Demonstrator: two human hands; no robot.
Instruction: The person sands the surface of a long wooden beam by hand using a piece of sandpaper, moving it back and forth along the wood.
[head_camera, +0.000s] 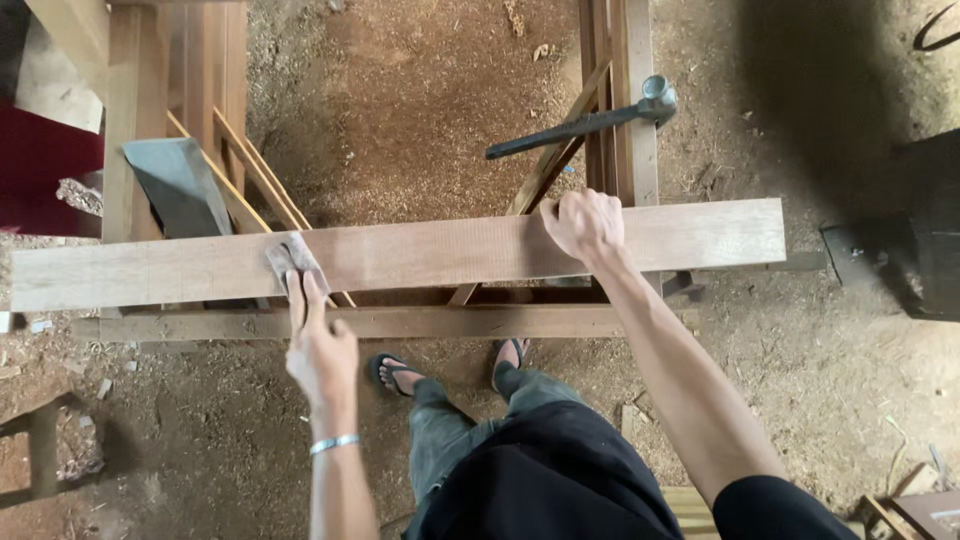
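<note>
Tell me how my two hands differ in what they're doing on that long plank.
The left hand lies flat, fingers pressing a small sheet of sandpaper on the wooden plank; the right hand is curled over the plank's far edge and holds nothing else. The left wrist wears a silver bracelet; the right wrist is bare. Both rest on the same plank.

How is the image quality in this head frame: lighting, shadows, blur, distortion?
Head view: soft daylight, no glare; dark shadow patch top right beyond the hammer; plank bows slightly from wide-angle distortion; left hand on sandpaper slightly soft; right hand sharp.
</note>
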